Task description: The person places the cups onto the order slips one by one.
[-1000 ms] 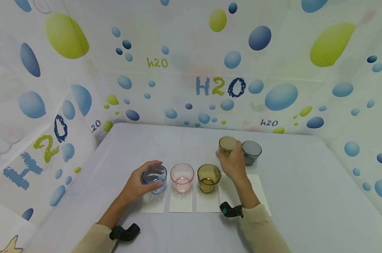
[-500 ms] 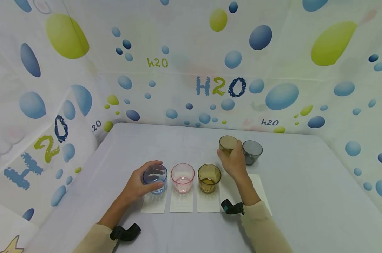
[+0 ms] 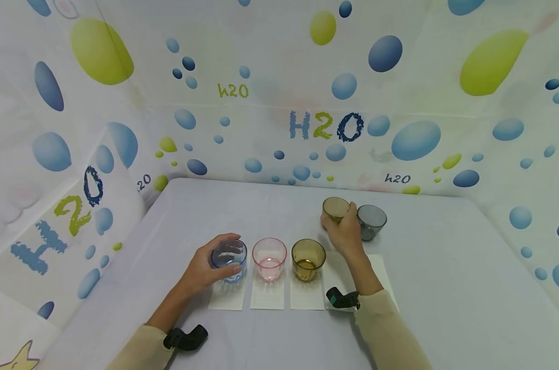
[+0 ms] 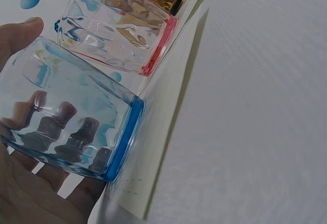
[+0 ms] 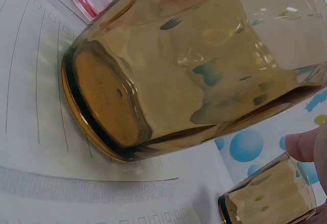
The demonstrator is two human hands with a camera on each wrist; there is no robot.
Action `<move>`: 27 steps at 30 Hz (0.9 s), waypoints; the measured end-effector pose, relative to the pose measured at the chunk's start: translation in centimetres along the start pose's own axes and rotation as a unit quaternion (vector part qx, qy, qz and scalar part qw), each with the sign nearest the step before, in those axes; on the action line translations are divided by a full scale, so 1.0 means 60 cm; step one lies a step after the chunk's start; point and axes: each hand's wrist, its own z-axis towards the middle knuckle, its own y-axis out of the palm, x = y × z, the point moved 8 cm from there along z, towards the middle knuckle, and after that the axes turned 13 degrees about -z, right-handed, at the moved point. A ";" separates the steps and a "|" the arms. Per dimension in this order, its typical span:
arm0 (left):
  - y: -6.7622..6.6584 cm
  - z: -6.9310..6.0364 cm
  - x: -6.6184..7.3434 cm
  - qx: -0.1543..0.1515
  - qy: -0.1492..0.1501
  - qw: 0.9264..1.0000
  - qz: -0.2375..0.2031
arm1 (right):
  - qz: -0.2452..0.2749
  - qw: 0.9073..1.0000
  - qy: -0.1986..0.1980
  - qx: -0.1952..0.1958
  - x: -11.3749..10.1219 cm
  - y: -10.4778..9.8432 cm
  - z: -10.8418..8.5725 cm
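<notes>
The blue clear glass tumbler [image 4: 102, 101] stands upright inside the left fingers, mouth up, long axis vertical, base on a white paper card [image 3: 226, 298]. The amber clear glass tumbler [image 3: 335, 206] between the right thumb and fingers is also upright, mouth up; whether its base touches the white table [image 3: 446, 288] cannot be told.

The left hand [image 3: 211, 262] reaches in from the side and grips the blue tumbler, thumb on the near side, fingers around the far side. The right hand [image 3: 344, 234] extends farther forward and grips the amber tumbler by its sides.

Both gripped tumblers are transparent; the blue base is deeper in colour. A pink-rimmed clear glass tumbler [image 3: 269, 259] and a second amber glass tumbler [image 3: 308, 259] stand between the hands. A grey glass tumbler [image 3: 371, 222] stands just right of the right fingers.
</notes>
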 end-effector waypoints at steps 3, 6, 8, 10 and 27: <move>0.002 0.000 0.001 0.000 0.001 1.000 0.000 | 0.008 1.000 0.005 -0.005 0.003 0.001 0.002; 0.003 0.001 0.002 -0.001 0.005 1.000 -0.001 | 0.014 1.000 0.008 -0.008 0.005 0.001 0.005; 0.003 0.002 0.002 -0.002 0.008 1.000 -0.001 | 0.025 1.000 0.013 -0.013 0.006 0.001 0.008; 0.003 0.002 0.003 -0.001 0.008 1.000 -0.002 | 0.034 0.999 0.017 -0.019 0.006 0.001 0.010; 0.001 0.003 0.002 0.005 -0.001 1.000 0.000 | 0.055 0.996 0.047 -0.045 0.006 0.000 0.016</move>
